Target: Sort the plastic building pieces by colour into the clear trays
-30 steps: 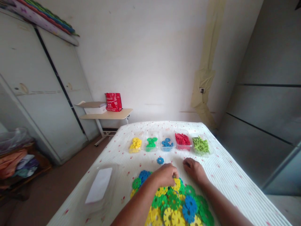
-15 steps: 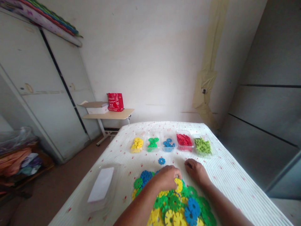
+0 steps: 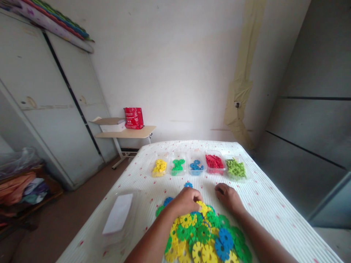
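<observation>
My left hand (image 3: 189,201) is over the far side of a heap of flower-shaped plastic discs (image 3: 203,233) in yellow, green and blue. Its fingers are curled, and the fingertips pinch the edge of a yellow disc (image 3: 203,209). Just beyond this hand lies a single blue disc (image 3: 188,185), partly covered by the knuckles. My right hand (image 3: 228,196) rests on the tablecloth to the right of the heap, its fingers curled in. Whatever may be inside that hand is hidden.
Across the table stand clear trays of yellow pieces (image 3: 159,167), green pieces (image 3: 178,166), blue pieces (image 3: 196,166), red pieces (image 3: 214,162) and light green pieces (image 3: 236,168). A clear container with a white sheet (image 3: 118,213) lies left. Behind, a side table (image 3: 142,132) holds a red bag (image 3: 134,118).
My left hand has shifted left and slightly away from me, with the yellow disc at its fingertips. It now covers part of the single blue disc. My right hand has stayed in place.
</observation>
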Available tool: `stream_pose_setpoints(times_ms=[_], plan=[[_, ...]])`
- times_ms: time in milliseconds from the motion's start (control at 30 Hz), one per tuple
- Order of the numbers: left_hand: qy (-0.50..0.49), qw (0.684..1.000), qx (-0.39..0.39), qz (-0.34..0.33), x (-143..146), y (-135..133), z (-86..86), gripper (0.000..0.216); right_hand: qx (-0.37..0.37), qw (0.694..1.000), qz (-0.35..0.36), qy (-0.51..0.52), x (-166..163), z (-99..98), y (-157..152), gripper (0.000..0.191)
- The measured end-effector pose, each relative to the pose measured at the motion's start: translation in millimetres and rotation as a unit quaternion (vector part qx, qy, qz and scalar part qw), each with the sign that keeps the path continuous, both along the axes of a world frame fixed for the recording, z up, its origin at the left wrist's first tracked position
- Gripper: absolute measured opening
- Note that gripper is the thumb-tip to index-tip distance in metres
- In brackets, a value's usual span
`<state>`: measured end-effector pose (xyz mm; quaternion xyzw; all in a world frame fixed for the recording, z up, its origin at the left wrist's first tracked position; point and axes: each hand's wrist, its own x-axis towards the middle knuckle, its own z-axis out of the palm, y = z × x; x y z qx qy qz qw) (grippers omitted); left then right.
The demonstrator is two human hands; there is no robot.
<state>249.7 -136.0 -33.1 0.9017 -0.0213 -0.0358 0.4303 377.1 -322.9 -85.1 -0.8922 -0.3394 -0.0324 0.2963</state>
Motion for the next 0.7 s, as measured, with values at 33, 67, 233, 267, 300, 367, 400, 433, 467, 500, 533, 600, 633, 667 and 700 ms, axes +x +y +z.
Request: stream_pose_setpoints(times_ms=[33,67,233,267,300,367,400,433,467,500,533,600,633,667,700], plan=[[0.002,1.0,0.001,-0.006,0,1,0.6,0.028,0.003,1.0,0.001,-0.002,0,-0.7,0,0.021],[0.0,1.0,0.004,-0.014,1,1,1.2,0.028,0.007,1.0,0.001,-0.005,1,-1.5,0,0.021],[-0.017,0.999,-0.037,0.005,1,1,2.1,0.026,0.02,1.0,0.008,-0.012,1,-3.7,0,0.021],[-0.013,0.998,-0.061,0.016,1,2,1.6,0.026,0.021,1.0,0.009,-0.011,1,-3.3,0,0.021],[-0.006,0.996,-0.088,0.028,1,4,1.2,0.026,0.021,1.0,0.009,-0.011,1,-2.6,0,0.02],[0.01,0.989,-0.14,0.053,0,10,1.7,0.027,0.019,1.0,0.009,-0.01,-1,-0.8,0,0.02],[0.012,0.985,-0.155,0.074,0,14,3.2,0.027,0.016,1.0,0.008,-0.011,-1,0.1,0,0.019],[0.008,0.982,-0.161,0.103,0,20,5.8,0.025,0.014,1.0,0.009,-0.012,-2,0.8,0,0.02],[-0.002,0.978,-0.157,0.136,0,27,9.5,0.023,0.011,1.0,0.009,-0.013,-2,1.3,0,0.02],[-0.017,0.973,-0.146,0.176,0,36,14.3,0.019,0.008,1.0,0.01,-0.014,-2,1.5,0,0.02],[-0.033,0.967,-0.135,0.213,0,45,19.7,0.015,0.006,1.0,0.009,-0.014,-2,1.4,0,0.02],[-0.068,0.953,-0.118,0.271,2,64,31.2,0.013,0.003,1.0,0.009,-0.015,-2,0.9,0,0.021],[-0.091,0.943,-0.11,0.301,3,73,36.4,0.016,0.002,1.0,0.009,-0.016,-1,0.5,0,0.02],[-0.115,0.931,-0.103,0.331,4,81,40.7,0.022,0.001,1.0,0.008,-0.018,-1,0.2,0,0.02],[-0.14,0.917,-0.096,0.361,4,88,44.0,0.027,0.001,1.0,0.008,-0.021,-1,0.2,0,0.02]])
